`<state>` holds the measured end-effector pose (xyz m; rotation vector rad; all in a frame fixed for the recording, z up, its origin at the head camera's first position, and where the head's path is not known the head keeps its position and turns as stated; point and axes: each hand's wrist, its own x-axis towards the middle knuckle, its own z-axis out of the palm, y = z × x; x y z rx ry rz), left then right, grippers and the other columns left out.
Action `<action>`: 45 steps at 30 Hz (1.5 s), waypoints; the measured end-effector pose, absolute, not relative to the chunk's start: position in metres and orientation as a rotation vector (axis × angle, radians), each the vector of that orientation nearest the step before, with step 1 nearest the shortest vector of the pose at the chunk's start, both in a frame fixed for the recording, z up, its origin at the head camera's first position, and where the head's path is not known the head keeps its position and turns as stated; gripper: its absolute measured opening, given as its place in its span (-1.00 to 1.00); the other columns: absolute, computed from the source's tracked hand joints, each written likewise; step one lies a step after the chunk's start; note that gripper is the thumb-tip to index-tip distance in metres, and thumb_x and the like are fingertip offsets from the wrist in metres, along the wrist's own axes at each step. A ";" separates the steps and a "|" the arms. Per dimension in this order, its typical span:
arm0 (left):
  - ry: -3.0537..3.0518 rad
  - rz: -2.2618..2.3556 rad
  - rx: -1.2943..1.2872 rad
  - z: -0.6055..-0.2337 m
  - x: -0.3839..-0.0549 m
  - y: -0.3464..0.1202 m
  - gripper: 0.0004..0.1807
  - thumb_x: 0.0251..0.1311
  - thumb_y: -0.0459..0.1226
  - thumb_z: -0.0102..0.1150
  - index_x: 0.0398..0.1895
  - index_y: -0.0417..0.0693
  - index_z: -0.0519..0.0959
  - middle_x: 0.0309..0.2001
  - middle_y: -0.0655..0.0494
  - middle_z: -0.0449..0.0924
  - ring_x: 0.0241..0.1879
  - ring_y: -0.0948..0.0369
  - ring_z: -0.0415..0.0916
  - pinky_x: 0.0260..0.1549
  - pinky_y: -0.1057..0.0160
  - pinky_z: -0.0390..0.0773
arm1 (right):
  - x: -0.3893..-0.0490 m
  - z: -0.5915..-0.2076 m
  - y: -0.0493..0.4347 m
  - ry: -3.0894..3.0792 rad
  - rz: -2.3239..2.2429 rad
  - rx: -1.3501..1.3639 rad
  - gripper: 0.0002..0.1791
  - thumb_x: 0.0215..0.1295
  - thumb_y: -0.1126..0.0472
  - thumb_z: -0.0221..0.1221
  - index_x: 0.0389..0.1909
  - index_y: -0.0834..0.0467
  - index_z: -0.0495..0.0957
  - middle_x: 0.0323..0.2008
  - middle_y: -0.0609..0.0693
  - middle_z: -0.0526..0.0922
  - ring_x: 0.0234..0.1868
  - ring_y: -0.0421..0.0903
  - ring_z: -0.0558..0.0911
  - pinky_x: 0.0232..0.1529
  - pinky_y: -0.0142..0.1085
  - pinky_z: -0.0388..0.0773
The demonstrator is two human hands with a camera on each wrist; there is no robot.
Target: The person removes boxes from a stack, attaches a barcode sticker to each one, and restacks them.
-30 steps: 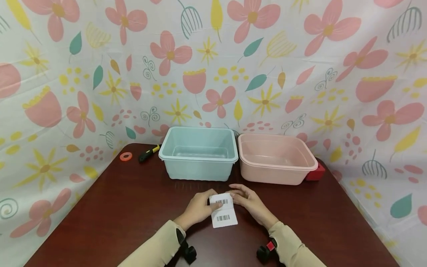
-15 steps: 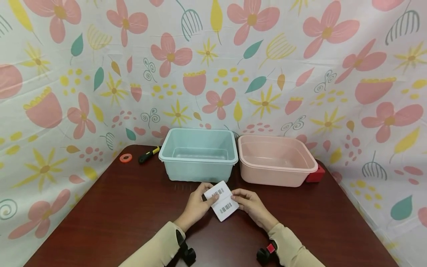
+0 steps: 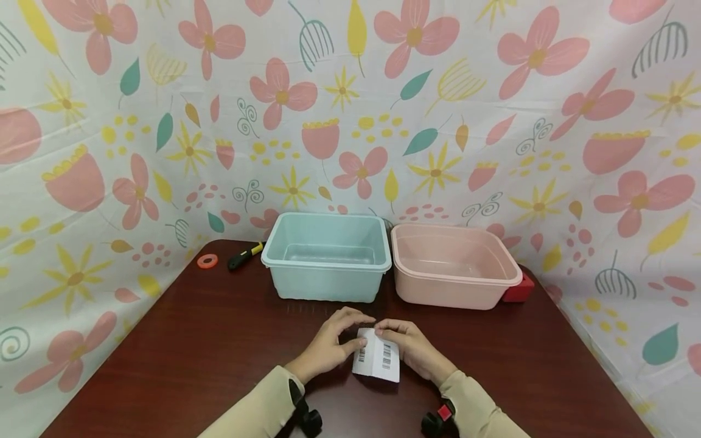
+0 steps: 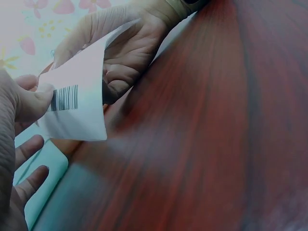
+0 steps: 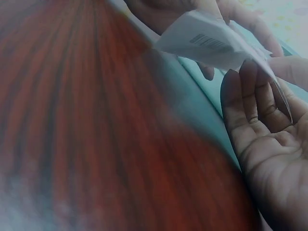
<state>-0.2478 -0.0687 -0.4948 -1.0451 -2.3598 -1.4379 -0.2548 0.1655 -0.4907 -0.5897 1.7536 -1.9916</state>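
A small white sheet of barcode labels [image 3: 375,364], creased across the middle between two printed barcodes, is held up between both hands above the dark table. My left hand [image 3: 330,342] pinches its left side, the thumb lying on the printed face. At the top edge, my right hand [image 3: 418,351] grips the sheet between thumb and fingertips. Seen from the left wrist, the sheet [image 4: 84,120] bends, and one barcode faces that camera. The right wrist view shows the sheet [image 5: 207,41] slanting up from the curled right fingers [image 5: 248,98].
A light blue tub [image 3: 327,281] and a pink tub [image 3: 446,294] stand side by side behind the hands. At the back left lie an orange ring [image 3: 207,261] and a black-and-yellow handled tool [image 3: 244,256]. A red block [image 3: 519,288] sits partly behind the pink tub.
Both hands have turned the label sheet, first one way, then back round until its crease runs nearly upright. The right hand has moved from beside the sheet to gripping its top edge.
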 end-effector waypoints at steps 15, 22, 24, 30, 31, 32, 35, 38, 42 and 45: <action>-2.259 -1.352 -1.101 -0.501 -0.251 -0.068 -0.79 0.23 -0.19 0.40 -0.09 0.26 0.67 0.04 0.37 0.51 0.09 0.28 0.42 0.05 0.17 0.49 | -0.255 -0.492 0.165 1.773 -1.920 -0.591 -0.71 0.47 0.17 0.15 -0.03 0.34 0.58 -0.12 0.14 0.69 -0.19 -0.04 0.72 -0.23 -0.23 0.67; -2.226 -1.420 -1.054 -0.499 -0.249 -0.068 -0.87 0.22 -0.17 0.41 -0.20 0.27 0.68 -0.03 0.38 0.56 0.01 0.28 0.46 -0.02 0.16 0.53 | -0.255 -0.493 0.164 1.762 -1.922 -0.589 -0.71 0.48 0.17 0.14 -0.02 0.33 0.58 -0.13 0.14 0.69 -0.18 -0.04 0.72 -0.23 -0.23 0.68; -2.222 -1.426 -1.048 -0.498 -0.248 -0.068 -0.88 0.22 -0.18 0.41 -0.22 0.26 0.69 -0.05 0.39 0.57 0.00 0.28 0.47 -0.03 0.16 0.54 | -0.255 -0.492 0.164 1.766 -1.921 -0.586 -0.71 0.48 0.17 0.14 -0.02 0.33 0.58 -0.13 0.14 0.69 -0.18 -0.04 0.72 -0.23 -0.23 0.68; -2.182 -1.436 -1.056 -0.498 -0.250 -0.067 -0.92 0.24 -0.20 0.40 -0.25 0.22 0.70 -0.09 0.39 0.60 -0.04 0.29 0.49 -0.06 0.19 0.56 | -0.256 -0.493 0.164 1.777 -1.924 -0.565 -0.74 0.47 0.18 0.15 -0.03 0.31 0.59 -0.14 0.13 0.69 -0.18 -0.04 0.72 -0.23 -0.22 0.68; -2.174 -1.437 -1.059 -0.498 -0.250 -0.067 -0.93 0.24 -0.20 0.39 -0.26 0.21 0.70 -0.10 0.39 0.61 -0.04 0.29 0.50 -0.07 0.18 0.56 | -0.255 -0.493 0.164 1.776 -1.925 -0.564 -0.73 0.47 0.17 0.15 -0.03 0.31 0.59 -0.14 0.13 0.69 -0.18 -0.04 0.72 -0.23 -0.22 0.68; -2.166 -1.436 -1.063 -0.498 -0.250 -0.067 -0.93 0.24 -0.20 0.39 -0.26 0.21 0.70 -0.11 0.38 0.62 -0.04 0.29 0.50 -0.07 0.18 0.56 | -0.255 -0.493 0.164 1.775 -1.926 -0.562 -0.73 0.47 0.17 0.15 -0.03 0.31 0.59 -0.13 0.13 0.69 -0.18 -0.04 0.72 -0.23 -0.22 0.68; -2.144 -1.429 -1.072 -0.497 -0.250 -0.067 -0.93 0.25 -0.21 0.38 -0.26 0.20 0.71 -0.13 0.37 0.64 -0.05 0.28 0.52 -0.08 0.20 0.56 | -0.254 -0.492 0.165 1.778 -1.933 -0.557 -0.72 0.47 0.16 0.15 -0.03 0.32 0.58 -0.13 0.14 0.69 -0.17 -0.03 0.72 -0.22 -0.21 0.68; -2.130 -1.414 -1.063 -0.497 -0.251 -0.067 -0.93 0.25 -0.21 0.38 -0.25 0.20 0.71 -0.14 0.39 0.66 -0.06 0.30 0.52 -0.09 0.23 0.56 | -0.254 -0.492 0.165 1.795 -1.947 -0.541 -0.71 0.47 0.16 0.15 -0.03 0.32 0.58 -0.12 0.15 0.69 -0.16 -0.02 0.72 -0.22 -0.20 0.68; -2.112 -1.392 -1.043 -0.496 -0.252 -0.067 -0.93 0.23 -0.22 0.40 -0.26 0.18 0.71 -0.17 0.41 0.66 -0.06 0.30 0.52 -0.09 0.24 0.56 | -0.257 -0.492 0.167 1.829 -1.969 -0.512 -0.70 0.48 0.16 0.15 -0.02 0.34 0.58 -0.12 0.13 0.68 -0.15 -0.03 0.71 -0.20 -0.20 0.68; -2.094 -1.374 -1.035 -0.495 -0.252 -0.067 -0.94 0.23 -0.22 0.39 -0.27 0.16 0.71 -0.18 0.40 0.66 -0.05 0.30 0.52 -0.07 0.24 0.55 | -0.260 -0.491 0.170 1.866 -1.990 -0.500 -0.67 0.47 0.16 0.16 -0.01 0.38 0.56 -0.13 0.11 0.68 -0.17 -0.07 0.70 -0.21 -0.22 0.67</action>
